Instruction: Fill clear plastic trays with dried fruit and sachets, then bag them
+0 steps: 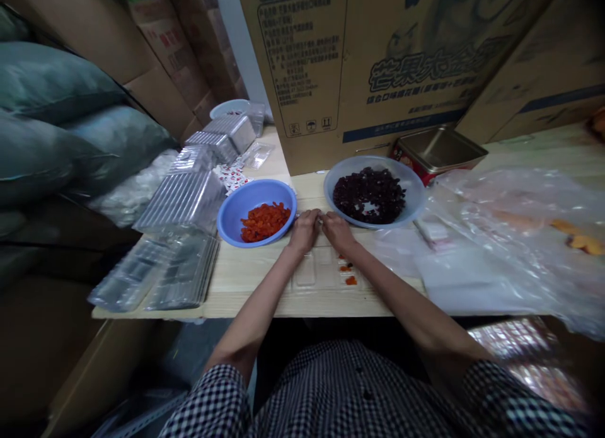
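Note:
My left hand and my right hand meet between two bowls, both with fingers curled into a pinch. A small whitish scrap shows between the fingertips, too small to name. Under my wrists lies a clear plastic compartment tray, with a few orange pieces and a dark piece on its right side. Left of my hands is a blue bowl of orange dried-fruit-like pieces. Beyond my right hand sits a pale translucent bowl of dark, raisin-like pieces.
Stacked clear plastic trays fill the table's left side. A big cardboard box stands behind the bowls, with an open metal tin before it. Clear plastic bags spread over the right side. Stuffed sacks are piled at far left.

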A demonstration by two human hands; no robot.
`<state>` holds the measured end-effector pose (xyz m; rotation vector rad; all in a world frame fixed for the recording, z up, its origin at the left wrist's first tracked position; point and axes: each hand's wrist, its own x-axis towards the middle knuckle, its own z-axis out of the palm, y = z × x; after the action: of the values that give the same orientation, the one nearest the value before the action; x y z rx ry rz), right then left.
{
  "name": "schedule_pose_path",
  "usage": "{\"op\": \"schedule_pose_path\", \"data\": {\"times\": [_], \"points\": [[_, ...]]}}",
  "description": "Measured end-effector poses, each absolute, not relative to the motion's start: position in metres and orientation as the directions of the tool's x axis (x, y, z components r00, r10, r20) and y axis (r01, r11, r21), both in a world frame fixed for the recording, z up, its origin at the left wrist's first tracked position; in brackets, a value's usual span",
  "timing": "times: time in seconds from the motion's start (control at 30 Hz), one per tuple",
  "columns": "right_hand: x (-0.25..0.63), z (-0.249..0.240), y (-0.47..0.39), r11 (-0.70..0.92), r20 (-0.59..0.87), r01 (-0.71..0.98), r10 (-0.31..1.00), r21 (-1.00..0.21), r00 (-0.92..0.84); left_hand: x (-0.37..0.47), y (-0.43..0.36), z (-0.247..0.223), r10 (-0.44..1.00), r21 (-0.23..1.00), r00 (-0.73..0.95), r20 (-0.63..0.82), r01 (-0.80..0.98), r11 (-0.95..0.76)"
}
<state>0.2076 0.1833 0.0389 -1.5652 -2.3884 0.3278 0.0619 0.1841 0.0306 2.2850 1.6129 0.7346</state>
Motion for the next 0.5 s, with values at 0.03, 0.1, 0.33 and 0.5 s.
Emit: {"op": "schedule_pose_path", "data": {"times": [0.03, 0.1, 0.33, 0.5], "points": [[0.215, 0.041, 0.169, 0.397, 0.131, 0.841, 0.918, -0.367, -0.375, 0.059, 0.174, 0.037, 0.934, 0.536, 0.226, 0.276, 0.770, -0.345], [0.233, 0.041, 0.136, 0.408, 0.234, 0.749, 0.913, -0.522, -0.334, 0.053, 0.153, 0.051, 0.948, 0.633, 0.194, 0.253, 0.708, -0.314], [0.275, 0.023, 0.065, 0.179, 0.162, 0.325, 0.984, -0.929, -0.080, 0.053, 0.134, 0.069, 0.824, 0.603, 0.557, -0.102, 0.694, -0.394], [0.273, 0.024, 0.069, 0.089, 0.069, 0.190, 0.992, -0.978, -0.109, 0.066, 0.142, 0.054, 0.845, 0.623, 0.528, -0.088, 0.691, -0.367]]}}
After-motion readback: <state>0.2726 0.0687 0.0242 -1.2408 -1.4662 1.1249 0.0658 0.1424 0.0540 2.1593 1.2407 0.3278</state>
